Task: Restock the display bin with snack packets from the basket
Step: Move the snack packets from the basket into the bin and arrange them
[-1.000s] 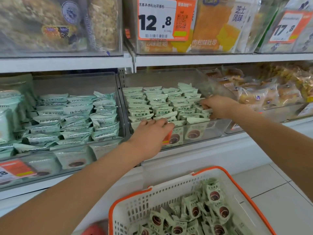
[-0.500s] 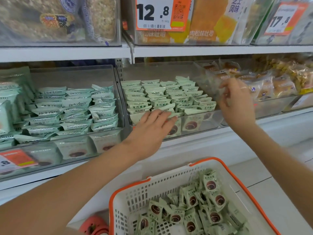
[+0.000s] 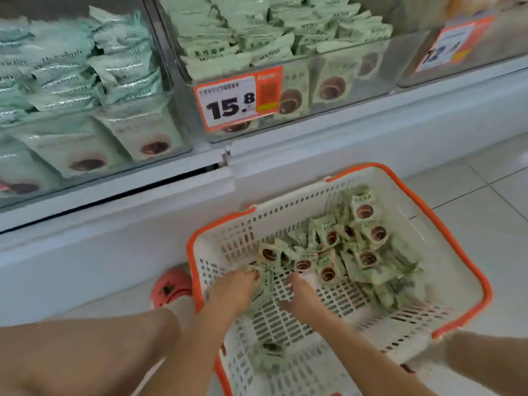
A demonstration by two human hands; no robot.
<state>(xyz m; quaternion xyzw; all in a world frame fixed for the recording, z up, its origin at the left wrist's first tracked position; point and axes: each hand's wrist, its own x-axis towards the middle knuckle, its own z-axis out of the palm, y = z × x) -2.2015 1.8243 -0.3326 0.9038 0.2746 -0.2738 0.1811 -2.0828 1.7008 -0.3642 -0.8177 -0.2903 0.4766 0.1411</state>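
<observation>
1. Basket: white with an orange rim, set on the floor below the shelf; loose green snack packets are heaped in its far half.
2. Left hand: lowered into the basket, fingers curled over packets at the near edge of the heap.
3. Right hand: placed just beside the left, fingers bent down among the packets; whether one is actually held cannot be told.
4. Display bin: clear, on the shelf above, filled with rows of matching packets; a price tag is fixed to its front.
</observation>
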